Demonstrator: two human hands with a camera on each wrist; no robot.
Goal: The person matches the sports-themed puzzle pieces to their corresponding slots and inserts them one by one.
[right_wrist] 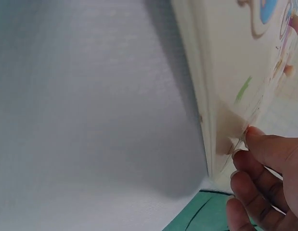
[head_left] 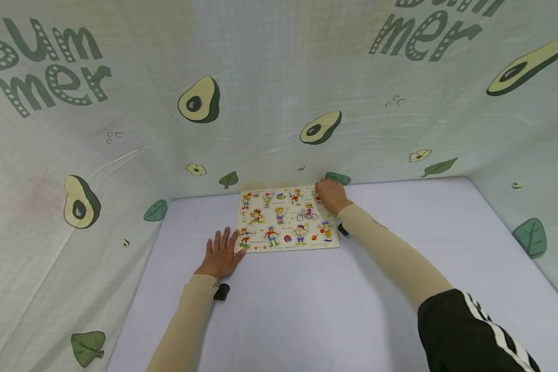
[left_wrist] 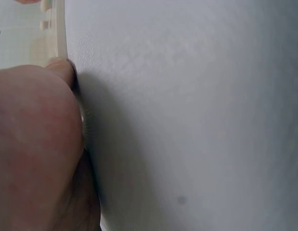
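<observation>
A wooden puzzle board [head_left: 287, 217] with raised figure pieces of children playing sports lies at the back of the table. My left hand [head_left: 220, 254] lies spread beside its lower left corner. In the left wrist view, the thumb [left_wrist: 61, 69] touches the board's edge [left_wrist: 60, 29]. Over the upper right corner is my right hand [head_left: 332, 195], its fingers curled. In the right wrist view, the thumb and index finger [right_wrist: 264, 144] pinch at a puzzle piece low against the board's face [right_wrist: 230, 72]; that piece is mostly hidden.
The white table [head_left: 302, 310] extends in front of and beside the board. A hanging cloth [head_left: 260, 62] printed with avocados and leaves meets the table's back edge. A black wrist device [head_left: 221, 292] sits on the left wrist, another [head_left: 343, 230] on the right.
</observation>
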